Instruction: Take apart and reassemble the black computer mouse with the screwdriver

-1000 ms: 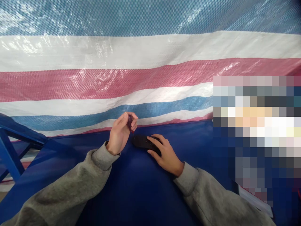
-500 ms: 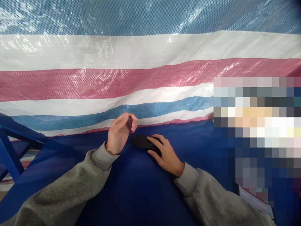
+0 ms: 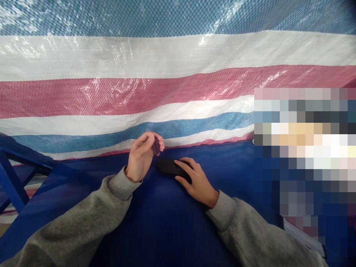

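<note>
My left hand (image 3: 141, 156) pinches a small screwdriver (image 3: 157, 147) with a dark red handle between its fingertips. The thin shaft points down, its tip just above the far end of a black computer mouse (image 3: 170, 167). My right hand (image 3: 197, 181) rests over the mouse and grips its near end, with the fingers along its sides. The mouse's underside seems to face up, but its details are too dark to tell. Both forearms wear grey sweatshirt sleeves (image 3: 119, 183).
A dark blue table surface (image 3: 167, 222) lies under my hands, against a striped blue, white and red tarpaulin (image 3: 139, 107). A blue metal frame (image 3: 12, 174) stands at the left. A pixelated patch (image 3: 303, 159) covers the right side, and a white sheet edge (image 3: 303, 237) lies below it.
The screwdriver's shaft, hidden half a second ago, shows again as my left fingers turn it. The mouse and my right hand stay nearly still, and the view has tilted slightly.
</note>
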A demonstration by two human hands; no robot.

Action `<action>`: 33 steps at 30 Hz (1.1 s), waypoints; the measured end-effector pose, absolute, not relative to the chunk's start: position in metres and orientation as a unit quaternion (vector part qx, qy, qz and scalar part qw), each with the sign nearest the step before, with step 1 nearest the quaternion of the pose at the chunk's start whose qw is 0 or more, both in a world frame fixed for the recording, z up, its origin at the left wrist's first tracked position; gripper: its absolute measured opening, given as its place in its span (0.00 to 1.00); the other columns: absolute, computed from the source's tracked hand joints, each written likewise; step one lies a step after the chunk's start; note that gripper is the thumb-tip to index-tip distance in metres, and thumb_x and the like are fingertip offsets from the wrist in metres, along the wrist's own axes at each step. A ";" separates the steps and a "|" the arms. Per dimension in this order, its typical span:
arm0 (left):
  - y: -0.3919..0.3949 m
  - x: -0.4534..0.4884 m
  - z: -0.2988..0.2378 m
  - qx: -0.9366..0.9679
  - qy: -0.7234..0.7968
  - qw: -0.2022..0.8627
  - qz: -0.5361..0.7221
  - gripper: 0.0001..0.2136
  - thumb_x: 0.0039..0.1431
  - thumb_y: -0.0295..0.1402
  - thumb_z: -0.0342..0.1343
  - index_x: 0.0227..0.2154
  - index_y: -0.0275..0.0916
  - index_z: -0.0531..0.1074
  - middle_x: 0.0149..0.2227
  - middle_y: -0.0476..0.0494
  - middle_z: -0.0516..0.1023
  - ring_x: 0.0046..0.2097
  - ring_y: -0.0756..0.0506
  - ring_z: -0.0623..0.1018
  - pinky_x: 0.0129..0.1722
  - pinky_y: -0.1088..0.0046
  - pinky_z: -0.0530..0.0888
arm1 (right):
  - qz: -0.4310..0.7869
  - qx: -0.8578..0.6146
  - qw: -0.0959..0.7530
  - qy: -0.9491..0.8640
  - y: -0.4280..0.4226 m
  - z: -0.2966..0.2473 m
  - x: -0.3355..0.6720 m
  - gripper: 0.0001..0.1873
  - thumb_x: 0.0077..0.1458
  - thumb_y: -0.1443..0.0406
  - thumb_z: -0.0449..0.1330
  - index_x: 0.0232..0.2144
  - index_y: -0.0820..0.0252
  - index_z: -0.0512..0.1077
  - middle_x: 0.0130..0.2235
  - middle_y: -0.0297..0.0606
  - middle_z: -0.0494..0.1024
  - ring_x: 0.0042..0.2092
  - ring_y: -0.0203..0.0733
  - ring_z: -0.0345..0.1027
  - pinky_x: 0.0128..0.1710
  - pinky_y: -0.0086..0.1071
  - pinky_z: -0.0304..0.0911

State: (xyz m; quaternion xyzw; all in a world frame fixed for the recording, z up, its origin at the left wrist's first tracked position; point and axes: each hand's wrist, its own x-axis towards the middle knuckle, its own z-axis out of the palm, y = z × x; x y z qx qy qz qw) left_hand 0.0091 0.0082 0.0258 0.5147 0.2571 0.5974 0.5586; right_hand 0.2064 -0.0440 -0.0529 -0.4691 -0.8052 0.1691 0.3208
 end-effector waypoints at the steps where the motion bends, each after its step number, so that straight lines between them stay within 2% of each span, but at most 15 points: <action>1: 0.007 0.009 0.026 0.521 0.260 0.552 0.597 0.08 0.61 0.35 0.55 0.31 0.35 0.72 0.31 0.43 0.74 0.33 0.48 0.74 0.32 0.72 0.68 | 0.170 -0.469 0.321 -0.805 -0.044 -0.053 0.206 0.23 0.62 0.61 0.58 0.59 0.52 0.64 0.57 0.45 0.66 0.56 0.51 0.63 0.56 0.49 0.62; 4: 0.006 0.010 0.027 0.517 0.253 0.557 0.598 0.04 0.58 0.32 0.59 0.31 0.38 0.70 0.29 0.46 0.75 0.30 0.49 0.73 0.31 0.72 0.67 | 0.171 -0.465 0.323 -0.807 -0.044 -0.053 0.207 0.23 0.62 0.61 0.57 0.59 0.52 0.63 0.57 0.45 0.66 0.56 0.51 0.63 0.56 0.49 0.62; 7: 0.006 0.011 0.028 0.495 0.246 0.578 0.600 0.06 0.61 0.35 0.56 0.32 0.38 0.71 0.23 0.50 0.68 0.24 0.52 0.66 0.28 0.74 0.65 | 0.173 -0.463 0.323 -0.807 -0.044 -0.053 0.207 0.23 0.62 0.61 0.57 0.59 0.52 0.63 0.57 0.45 0.66 0.56 0.51 0.63 0.56 0.49 0.62; 11: 0.008 0.010 0.030 0.484 0.252 0.587 0.599 0.14 0.65 0.39 0.49 0.32 0.34 0.74 0.24 0.47 0.66 0.25 0.51 0.66 0.27 0.73 0.65 | 0.178 -0.461 0.324 -0.807 -0.044 -0.051 0.207 0.23 0.62 0.61 0.57 0.59 0.53 0.64 0.57 0.45 0.66 0.57 0.51 0.62 0.56 0.49 0.61; 16: 0.006 0.006 0.029 0.509 0.269 0.568 0.588 0.08 0.61 0.35 0.55 0.32 0.36 0.73 0.31 0.42 0.74 0.31 0.47 0.74 0.30 0.71 0.67 | 0.174 -0.455 0.325 -0.810 -0.045 -0.050 0.208 0.23 0.62 0.61 0.57 0.58 0.53 0.64 0.57 0.45 0.67 0.57 0.51 0.62 0.55 0.50 0.61; 19: 0.005 0.008 0.030 0.499 0.259 0.582 0.588 0.05 0.59 0.35 0.57 0.32 0.38 0.72 0.27 0.46 0.72 0.27 0.49 0.70 0.29 0.72 0.67 | 0.172 -0.457 0.325 -0.810 -0.045 -0.050 0.208 0.23 0.62 0.61 0.56 0.58 0.53 0.64 0.56 0.45 0.67 0.57 0.51 0.63 0.55 0.49 0.61; 23: 0.007 0.009 0.031 0.479 0.265 0.597 0.586 0.12 0.61 0.40 0.53 0.31 0.36 0.74 0.22 0.48 0.64 0.24 0.51 0.65 0.26 0.72 0.65 | 0.176 -0.461 0.321 -0.808 -0.045 -0.050 0.208 0.22 0.62 0.60 0.56 0.58 0.53 0.64 0.57 0.45 0.67 0.57 0.51 0.62 0.56 0.48 0.60; 25: 0.007 0.009 0.030 0.488 0.273 0.588 0.585 0.14 0.62 0.41 0.52 0.30 0.36 0.75 0.23 0.47 0.66 0.25 0.50 0.66 0.27 0.70 0.66 | 0.178 -0.464 0.318 -0.807 -0.045 -0.050 0.209 0.23 0.62 0.60 0.56 0.59 0.53 0.64 0.57 0.45 0.67 0.57 0.51 0.62 0.57 0.49 0.60; 29: 0.006 0.006 0.027 0.509 0.283 0.569 0.581 0.08 0.59 0.37 0.57 0.31 0.37 0.72 0.30 0.42 0.75 0.31 0.47 0.73 0.30 0.70 0.68 | 0.178 -0.464 0.317 -0.808 -0.045 -0.050 0.209 0.23 0.62 0.60 0.56 0.59 0.52 0.64 0.57 0.45 0.67 0.57 0.51 0.63 0.56 0.49 0.61; 31: 0.005 0.007 0.027 0.504 0.274 0.578 0.580 0.06 0.58 0.36 0.59 0.32 0.39 0.71 0.28 0.45 0.74 0.29 0.48 0.72 0.30 0.71 0.67 | 0.181 -0.464 0.317 -0.807 -0.046 -0.051 0.209 0.23 0.62 0.60 0.56 0.59 0.52 0.64 0.57 0.45 0.66 0.57 0.51 0.63 0.56 0.49 0.61; 33: 0.006 0.008 0.028 0.492 0.263 0.592 0.582 0.07 0.59 0.38 0.58 0.33 0.39 0.72 0.23 0.49 0.69 0.25 0.51 0.67 0.28 0.72 0.65 | 0.184 -0.465 0.316 -0.806 -0.046 -0.051 0.208 0.23 0.62 0.60 0.56 0.59 0.53 0.64 0.57 0.46 0.66 0.57 0.51 0.62 0.56 0.49 0.61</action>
